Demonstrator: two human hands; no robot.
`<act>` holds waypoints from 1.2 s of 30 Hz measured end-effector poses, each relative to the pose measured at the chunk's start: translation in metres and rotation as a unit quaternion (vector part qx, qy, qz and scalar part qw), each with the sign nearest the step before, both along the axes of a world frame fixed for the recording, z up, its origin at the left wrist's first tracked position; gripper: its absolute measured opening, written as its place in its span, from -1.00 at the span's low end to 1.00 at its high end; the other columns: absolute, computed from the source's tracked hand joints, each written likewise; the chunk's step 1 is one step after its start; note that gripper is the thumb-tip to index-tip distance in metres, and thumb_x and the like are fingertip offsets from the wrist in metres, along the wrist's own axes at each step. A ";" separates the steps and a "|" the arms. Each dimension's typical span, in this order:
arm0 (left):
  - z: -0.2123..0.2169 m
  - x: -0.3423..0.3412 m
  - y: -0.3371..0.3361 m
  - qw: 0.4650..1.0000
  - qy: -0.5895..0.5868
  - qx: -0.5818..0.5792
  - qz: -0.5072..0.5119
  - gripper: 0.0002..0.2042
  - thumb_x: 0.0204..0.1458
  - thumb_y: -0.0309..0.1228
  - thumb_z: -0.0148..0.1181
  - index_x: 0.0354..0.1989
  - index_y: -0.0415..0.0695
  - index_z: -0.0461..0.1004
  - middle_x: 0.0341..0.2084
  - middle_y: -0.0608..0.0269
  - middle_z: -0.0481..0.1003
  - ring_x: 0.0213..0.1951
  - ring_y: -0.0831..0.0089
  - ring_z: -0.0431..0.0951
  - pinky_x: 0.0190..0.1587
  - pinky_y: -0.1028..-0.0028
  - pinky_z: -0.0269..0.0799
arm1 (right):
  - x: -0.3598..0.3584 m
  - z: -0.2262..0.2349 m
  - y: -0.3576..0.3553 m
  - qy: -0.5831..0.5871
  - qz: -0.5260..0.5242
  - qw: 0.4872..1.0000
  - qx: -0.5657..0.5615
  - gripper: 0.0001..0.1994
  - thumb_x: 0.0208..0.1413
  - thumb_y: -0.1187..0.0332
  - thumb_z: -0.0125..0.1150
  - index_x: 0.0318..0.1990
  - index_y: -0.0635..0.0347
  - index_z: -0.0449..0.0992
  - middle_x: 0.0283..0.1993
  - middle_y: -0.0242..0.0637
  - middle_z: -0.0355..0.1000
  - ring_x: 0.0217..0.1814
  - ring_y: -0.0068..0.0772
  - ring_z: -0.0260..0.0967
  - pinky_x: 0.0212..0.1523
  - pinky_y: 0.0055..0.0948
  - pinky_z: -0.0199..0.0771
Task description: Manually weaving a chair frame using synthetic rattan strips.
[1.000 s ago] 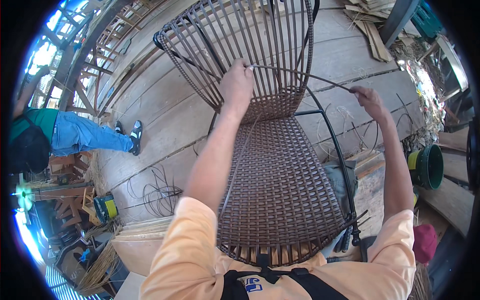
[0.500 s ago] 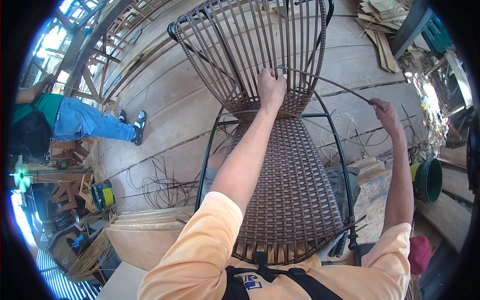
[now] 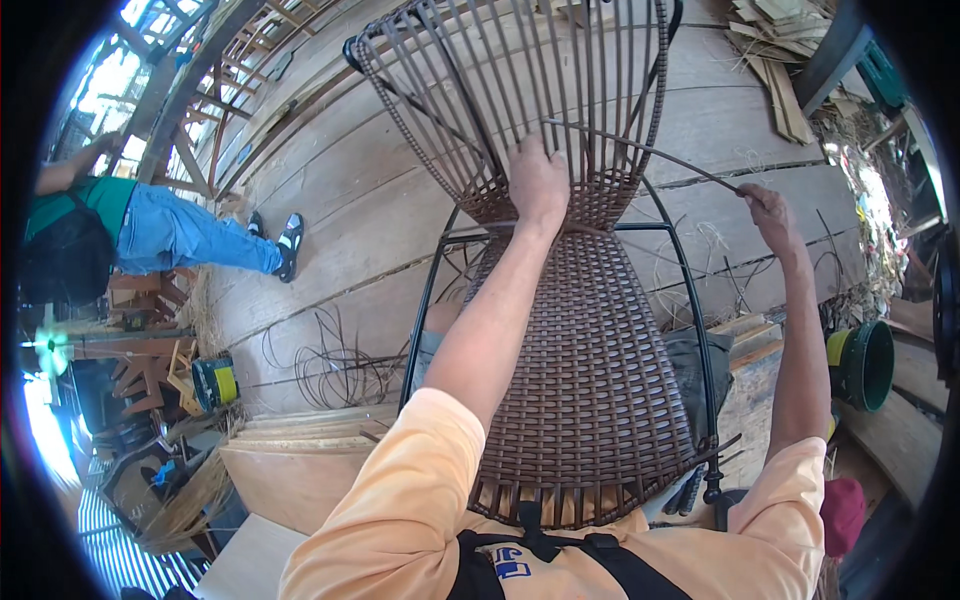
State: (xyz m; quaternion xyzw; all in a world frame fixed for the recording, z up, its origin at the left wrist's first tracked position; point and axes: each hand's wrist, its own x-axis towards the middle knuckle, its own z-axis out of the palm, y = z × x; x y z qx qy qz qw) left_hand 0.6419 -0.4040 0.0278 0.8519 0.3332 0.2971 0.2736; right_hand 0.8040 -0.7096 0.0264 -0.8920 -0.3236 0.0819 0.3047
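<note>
A brown wicker chair (image 3: 585, 350) lies before me, its seat and lower back woven and the upper back bare upright strands. My left hand (image 3: 540, 182) is closed against those uprights, just above the woven band. Its fingertips are hidden, so what they grip cannot be made out. Out to the right, my right hand (image 3: 771, 215) pinches the end of a long brown wicker strand (image 3: 665, 156). From there the strand runs leftward across the uprights, its other end showing just above my left hand. Black metal tubing (image 3: 678, 260) frames the chair.
Loose strands (image 3: 335, 365) lie coiled on the board floor at left. Stacked wood sheets (image 3: 295, 470) stand near my left arm. A green bucket (image 3: 862, 365) is at right, with scrap wood (image 3: 775, 85) at far right. Another person in blue jeans (image 3: 195, 230) stands at left.
My left hand has turned knuckles up and dropped slightly against the uprights, its thumb no longer showing beside the strand. The right hand still holds the strand out. The whole view has shifted slightly.
</note>
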 end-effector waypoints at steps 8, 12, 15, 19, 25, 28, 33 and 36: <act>-0.003 -0.010 0.016 0.994 -0.052 -0.097 -0.013 -0.77 -0.15 -0.48 0.14 -0.30 -0.26 0.34 -0.34 0.01 0.34 -0.27 0.10 0.40 -0.21 0.25 0.32 | 0.001 0.012 0.031 0.008 -0.008 0.999 -0.039 -0.79 0.06 0.43 -0.06 -0.17 0.18 0.46 -0.51 -0.08 0.37 -0.45 -0.31 0.35 -0.36 -0.43 0.31; 0.006 -0.010 0.024 0.997 -0.001 -0.061 0.047 -0.77 -0.12 -0.48 0.12 -0.27 -0.28 0.33 -0.32 0.00 0.34 -0.24 0.09 0.39 -0.18 0.22 0.30 | 0.009 0.006 0.027 -0.016 0.009 1.000 -0.004 -0.79 0.06 0.43 -0.06 -0.17 0.17 0.46 -0.59 -0.15 0.30 -0.55 -0.36 0.26 -0.45 -0.43 0.27; -0.015 -0.010 0.042 0.983 -0.048 -0.175 0.025 -0.78 -0.13 -0.45 0.14 -0.30 -0.26 0.35 -0.33 0.00 0.36 -0.27 0.10 0.40 -0.18 0.25 0.30 | 0.013 0.004 0.045 0.000 0.010 1.000 -0.013 -0.79 0.06 0.44 -0.05 -0.17 0.17 0.46 -0.57 -0.14 0.31 -0.53 -0.36 0.28 -0.42 -0.42 0.29; -0.005 -0.022 0.045 0.991 -0.102 -0.042 0.081 -0.77 -0.13 -0.46 0.13 -0.29 -0.26 0.34 -0.31 -0.01 0.36 -0.24 0.08 0.40 -0.16 0.23 0.29 | 0.003 0.014 0.067 -0.047 0.044 0.998 0.003 -0.80 0.06 0.44 -0.05 -0.19 0.20 0.46 -0.52 -0.11 0.35 -0.50 -0.31 0.29 -0.39 -0.42 0.29; -0.006 -0.026 0.073 0.982 -0.044 -0.182 0.035 -0.82 -0.16 -0.48 0.16 -0.38 -0.23 0.34 -0.41 0.07 0.37 -0.32 0.16 0.40 -0.25 0.26 0.30 | 0.003 0.021 0.084 0.001 0.004 0.999 -0.053 -0.79 0.07 0.43 -0.05 -0.17 0.19 0.46 -0.46 -0.07 0.38 -0.45 -0.21 0.33 -0.35 -0.41 0.31; 0.003 -0.034 0.061 0.989 -0.035 -0.145 0.017 -0.81 -0.15 -0.48 0.15 -0.35 -0.23 0.34 -0.39 0.06 0.38 -0.37 0.21 0.42 -0.26 0.30 0.31 | -0.007 0.025 0.101 -0.070 0.050 0.996 0.002 -0.79 0.07 0.42 -0.05 -0.15 0.15 0.46 -0.35 -0.03 0.41 -0.28 -0.08 0.41 -0.26 -0.37 0.35; 0.002 -0.035 0.085 0.991 -0.039 -0.097 0.089 -0.79 -0.12 -0.48 0.14 -0.29 -0.27 0.35 -0.35 0.02 0.38 -0.27 0.15 0.42 -0.20 0.29 0.30 | -0.003 0.029 0.103 -0.037 0.033 0.998 -0.037 -0.79 0.07 0.41 -0.05 -0.16 0.12 0.46 -0.35 -0.05 0.42 -0.27 -0.09 0.41 -0.27 -0.37 0.35; -0.010 -0.035 0.101 0.976 -0.082 -0.187 0.081 -0.81 -0.13 -0.48 0.15 -0.33 -0.28 0.37 -0.38 -0.02 0.40 -0.31 0.13 0.43 -0.21 0.28 0.31 | 0.001 0.025 0.107 -0.050 0.022 0.998 -0.036 -0.79 0.08 0.40 -0.06 -0.16 0.13 0.46 -0.35 -0.04 0.41 -0.27 -0.07 0.40 -0.27 -0.35 0.35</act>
